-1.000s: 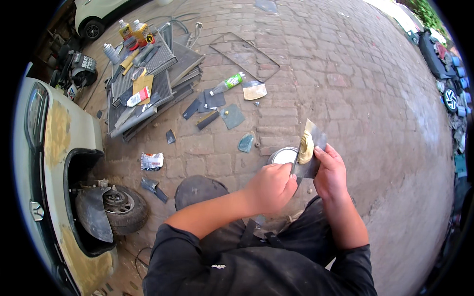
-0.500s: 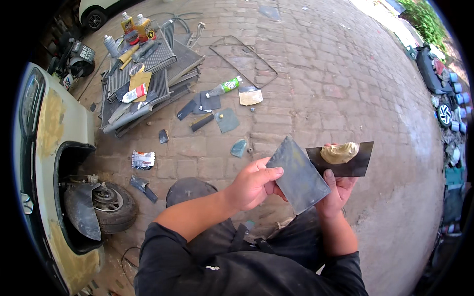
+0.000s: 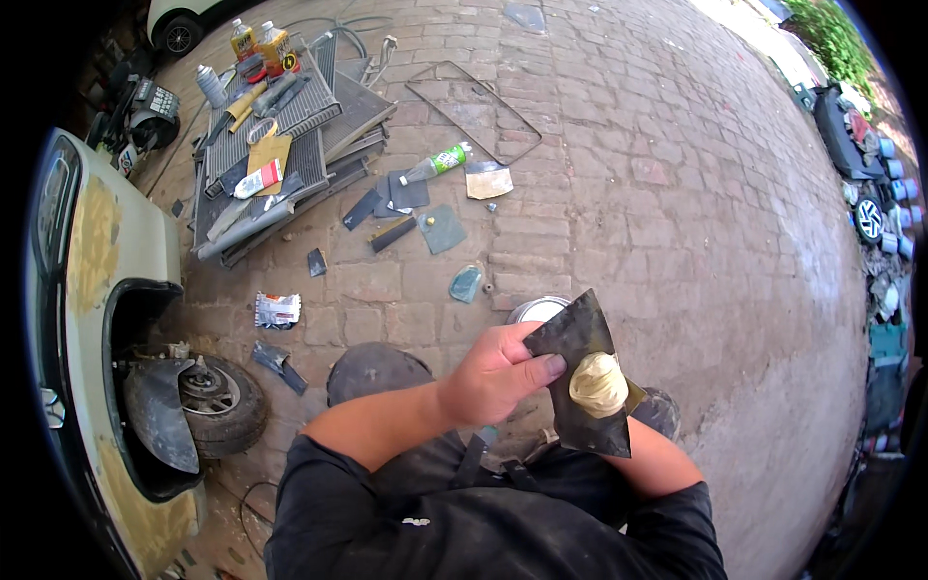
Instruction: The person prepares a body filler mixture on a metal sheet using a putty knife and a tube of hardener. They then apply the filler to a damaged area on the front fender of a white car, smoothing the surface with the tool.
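Observation:
My left hand (image 3: 498, 375) is closed on a dark flat plate (image 3: 578, 327), its thumb lying on the face and its other fingers mostly hidden. A rounded lump of cream-coloured paste (image 3: 598, 386) sits on the plate's right part. My right forearm (image 3: 667, 462) reaches up behind the plate, which hides my right hand and its fingers. Beside the paste, a small yellowish-brown edge (image 3: 634, 394) sticks out from behind the plate. Just beyond my left hand stands a round, silvery-white can (image 3: 539, 308), partly covered by the plate.
At left, a car body (image 3: 97, 232) with sanded patches has a wheel (image 3: 227, 406) near its open arch. Stacked radiators (image 3: 319, 155) carry bottles, tape and a tube. A green-labelled bottle (image 3: 435, 162), sanding sheets (image 3: 442, 230) and a thin frame (image 3: 474, 111) lie on the brick paving.
The grey plate face and the right hand's paste-bearing spreader no longer show as before. A dark plate with paste is now in my left hand; my right hand has gone behind it.

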Demonstrator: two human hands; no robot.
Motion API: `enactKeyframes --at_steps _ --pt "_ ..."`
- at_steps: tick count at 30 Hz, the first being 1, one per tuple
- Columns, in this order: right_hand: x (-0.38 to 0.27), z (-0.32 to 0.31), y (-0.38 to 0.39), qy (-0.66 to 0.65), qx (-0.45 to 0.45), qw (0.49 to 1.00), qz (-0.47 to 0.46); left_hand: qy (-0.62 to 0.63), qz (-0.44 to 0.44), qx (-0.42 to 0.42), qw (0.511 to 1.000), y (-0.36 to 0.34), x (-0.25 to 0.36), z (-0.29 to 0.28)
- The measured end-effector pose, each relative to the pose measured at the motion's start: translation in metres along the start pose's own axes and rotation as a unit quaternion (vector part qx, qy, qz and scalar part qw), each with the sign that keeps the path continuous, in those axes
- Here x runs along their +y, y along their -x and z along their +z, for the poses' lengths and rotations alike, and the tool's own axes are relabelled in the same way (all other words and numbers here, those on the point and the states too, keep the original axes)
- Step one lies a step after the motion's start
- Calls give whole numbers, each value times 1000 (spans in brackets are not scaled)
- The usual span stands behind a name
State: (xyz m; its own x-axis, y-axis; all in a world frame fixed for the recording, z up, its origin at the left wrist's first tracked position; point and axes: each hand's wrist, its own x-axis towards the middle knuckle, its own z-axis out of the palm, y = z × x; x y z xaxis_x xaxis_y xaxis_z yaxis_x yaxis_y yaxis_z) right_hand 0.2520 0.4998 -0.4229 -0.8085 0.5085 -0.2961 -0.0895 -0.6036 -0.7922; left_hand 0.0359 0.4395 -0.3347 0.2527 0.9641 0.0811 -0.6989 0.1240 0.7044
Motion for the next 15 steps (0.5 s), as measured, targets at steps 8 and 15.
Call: enactKeyframes --at_steps 8,15 --pt "-70 16 -33 -72 124 978 -150 230 10 29 973 -4 5 -17" --pt "-95 16 -34 -205 103 952 -203 226 5 99 969 -7 -13 -32"
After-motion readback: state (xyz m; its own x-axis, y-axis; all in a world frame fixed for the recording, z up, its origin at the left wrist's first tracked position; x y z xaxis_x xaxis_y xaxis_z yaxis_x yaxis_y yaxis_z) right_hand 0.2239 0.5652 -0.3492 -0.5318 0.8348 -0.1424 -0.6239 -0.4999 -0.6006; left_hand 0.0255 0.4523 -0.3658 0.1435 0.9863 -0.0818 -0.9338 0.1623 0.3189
